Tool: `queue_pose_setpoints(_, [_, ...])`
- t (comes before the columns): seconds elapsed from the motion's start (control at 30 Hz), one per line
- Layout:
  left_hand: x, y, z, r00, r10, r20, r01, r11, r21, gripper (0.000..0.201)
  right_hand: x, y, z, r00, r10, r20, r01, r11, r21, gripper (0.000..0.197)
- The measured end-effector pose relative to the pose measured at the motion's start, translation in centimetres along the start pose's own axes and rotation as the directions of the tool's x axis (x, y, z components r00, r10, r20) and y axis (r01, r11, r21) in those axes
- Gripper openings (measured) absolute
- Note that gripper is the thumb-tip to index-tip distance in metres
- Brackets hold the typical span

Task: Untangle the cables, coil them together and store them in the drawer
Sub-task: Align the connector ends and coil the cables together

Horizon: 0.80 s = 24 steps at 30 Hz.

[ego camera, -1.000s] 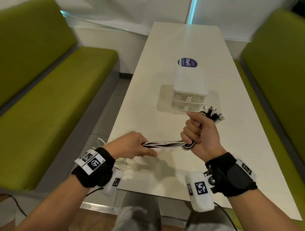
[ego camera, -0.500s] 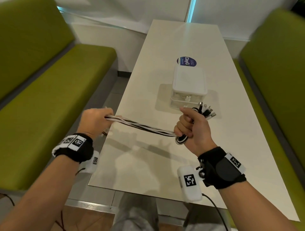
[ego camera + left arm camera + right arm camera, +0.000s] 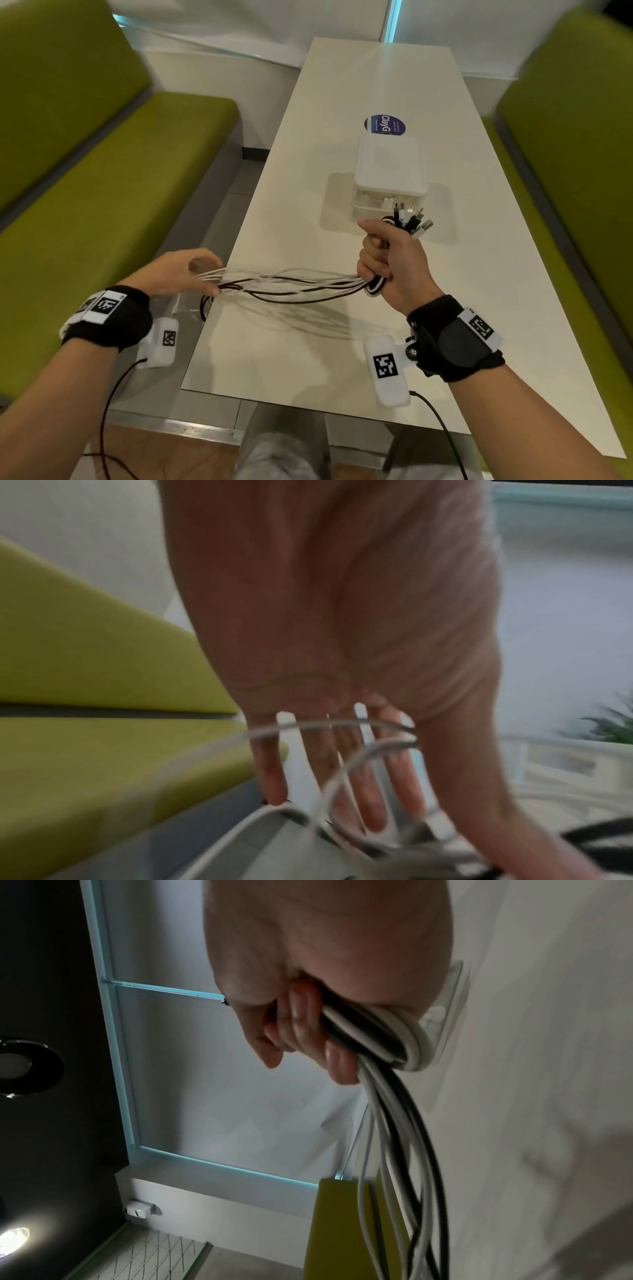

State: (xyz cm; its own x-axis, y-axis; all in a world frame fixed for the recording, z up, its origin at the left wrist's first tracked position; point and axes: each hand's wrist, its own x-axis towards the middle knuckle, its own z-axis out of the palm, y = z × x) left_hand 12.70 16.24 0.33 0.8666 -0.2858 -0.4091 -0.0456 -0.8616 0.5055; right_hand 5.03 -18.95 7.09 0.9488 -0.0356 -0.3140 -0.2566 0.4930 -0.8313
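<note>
Several white and black cables sag between my two hands above the near end of the white table. My right hand grips a looped part of the bundle in its fist, and the plugs fan out above the thumb. In the right wrist view the fingers curl round the cables. At the table's left edge my left hand has straight, spread fingers. Loose white cables cross them. The white drawer unit stands just beyond my right hand, its drawers shut.
A round blue sticker lies on the table behind the drawer unit. Green benches run along the left and right sides of the table. Wires trail from both wrist cameras below the table's front edge.
My left hand has come back right and down to the table edge and its fingers have opened. The cables, taut before, now hang slack. My right hand has barely moved.
</note>
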Motion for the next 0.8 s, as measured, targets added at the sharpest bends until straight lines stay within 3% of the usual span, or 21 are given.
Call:
queue_pose_setpoints(0.1, [-0.4, -1.2, -1.3, 0.995, -0.069, 0.076, 0.067, 0.997, 0.028, 0.036, 0.0, -0.4, -0.3, 1.0, -0.005, -0.012, 0.005, 1.0, 0.0, 0.043])
queue_pose_setpoints(0.27, [-0.4, 1.8, -4.0, 0.995, -0.075, 0.071, 0.069, 0.993, 0.091, 0.069, -0.1, -0.3, -0.2, 0.999, -0.025, -0.022, 0.024, 1.0, -0.018, 0.041])
queue_pose_setpoints(0.33, [-0.9, 4.7, -4.6, 0.991, -0.036, 0.13, 0.019, 0.992, 0.127, 0.082, -0.1, -0.2, -0.2, 0.999, -0.033, -0.03, 0.033, 0.999, -0.016, 0.041])
queue_pose_setpoints(0.4, [-1.4, 8.2, -4.4, 0.987, 0.088, 0.134, -0.101, 0.99, 0.1, 0.085, 0.0, -0.2, -0.1, 0.998, -0.041, -0.04, 0.041, 0.999, -0.012, 0.04])
queue_pose_setpoints(0.53, [-1.8, 15.1, -0.4, 0.931, 0.364, -0.02, -0.364, 0.931, 0.005, 0.079, 0.0, -0.1, 0.2, 0.996, -0.065, -0.06, 0.065, 0.998, 0.003, 0.041])
queue_pose_setpoints(0.6, [-1.5, 17.3, 2.7, 0.89, 0.456, 0.021, -0.453, 0.889, -0.069, 0.08, 0.0, 0.0, 0.3, 0.995, -0.073, -0.066, 0.075, 0.997, 0.025, 0.041])
queue_pose_setpoints(0.7, [-0.7, 18.8, 6.3, 0.86, 0.491, 0.14, -0.488, 0.871, -0.056, 0.06, -0.2, -0.2, 0.2, 0.993, -0.088, -0.078, 0.092, 0.994, 0.055, 0.041])
queue_pose_setpoints(0.77, [-0.3, 18.9, 7.6, 0.875, 0.463, 0.144, -0.462, 0.886, -0.041, 0.027, -0.3, -0.3, 0.0, 0.994, -0.079, -0.074, 0.085, 0.993, 0.08, 0.042])
queue_pose_setpoints(0.8, [-0.1, 18.8, 8.0, 0.884, 0.451, 0.126, -0.45, 0.892, -0.038, 0.029, -0.3, -0.2, -0.1, 0.995, -0.07, -0.07, 0.076, 0.993, 0.093, 0.042])
